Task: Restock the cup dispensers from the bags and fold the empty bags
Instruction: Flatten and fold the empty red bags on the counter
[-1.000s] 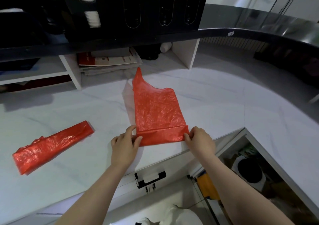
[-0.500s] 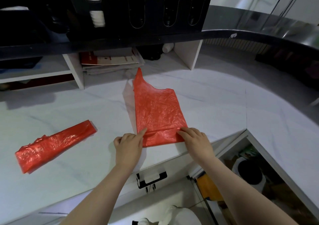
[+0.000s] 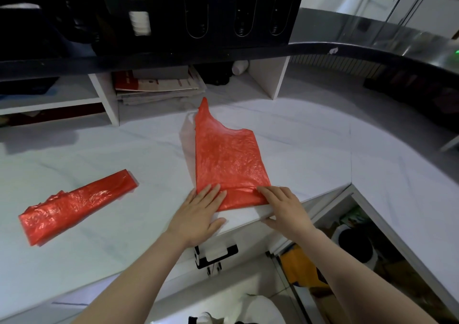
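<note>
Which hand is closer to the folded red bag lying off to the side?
Left. The left hand is nearer the folded red bag; the right hand is farther away.

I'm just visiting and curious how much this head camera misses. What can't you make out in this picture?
- Cup dispenser, head view: its top is cut off by the frame edge and it sits in shadow, so how full it is can't be told.
- Near end of the red bag: partly covered by the left hand and right hand.
- Printed papers on the shelf: text too small and blurred.
- Space under the counter: dim and partly hidden by the arms.
</note>
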Available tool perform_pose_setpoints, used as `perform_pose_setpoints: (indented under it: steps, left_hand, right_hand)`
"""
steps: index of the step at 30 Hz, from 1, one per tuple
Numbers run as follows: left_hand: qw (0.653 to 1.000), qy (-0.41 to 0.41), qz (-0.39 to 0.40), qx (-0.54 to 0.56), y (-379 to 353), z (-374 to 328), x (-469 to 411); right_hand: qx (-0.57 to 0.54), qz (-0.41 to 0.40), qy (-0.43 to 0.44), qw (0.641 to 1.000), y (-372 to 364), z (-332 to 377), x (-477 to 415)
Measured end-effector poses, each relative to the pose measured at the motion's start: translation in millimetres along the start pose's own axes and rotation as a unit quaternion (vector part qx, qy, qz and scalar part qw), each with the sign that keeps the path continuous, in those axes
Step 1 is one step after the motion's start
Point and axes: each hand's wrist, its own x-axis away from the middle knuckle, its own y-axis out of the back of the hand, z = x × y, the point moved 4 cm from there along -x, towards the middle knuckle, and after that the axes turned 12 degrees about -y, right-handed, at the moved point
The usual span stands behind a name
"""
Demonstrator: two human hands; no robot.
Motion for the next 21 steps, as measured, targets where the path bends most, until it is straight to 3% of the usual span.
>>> perform_pose_setpoints:
  steps: [7, 16, 18, 21]
  left_hand:
    - [0.98, 0.0, -0.149, 0.131, 17.4, 0.4, 15.6]
    - [0.962, 0.061, -0.182, 0.193, 21.1, 3.6, 16.7]
    - [0.949, 0.099, -0.208, 0.214, 21.7, 7.5, 16.6]
    - [0.904, 0.179, -0.268, 0.281, 23.2, 13.0, 16.8]
  right_hand:
    - [-0.027, 0.023, 0.002, 0.999, 14.0, -2.1, -0.3]
    - [-0.215, 0.038, -0.098, 0.971, 24.2, -14.4, -6.4]
    - [-0.262, 0.028, -0.144, 0.954, 22.7, -15.2, -9.3]
    - [-0.381, 0.025, -0.227, 0.896, 18.3, -19.7, -9.6]
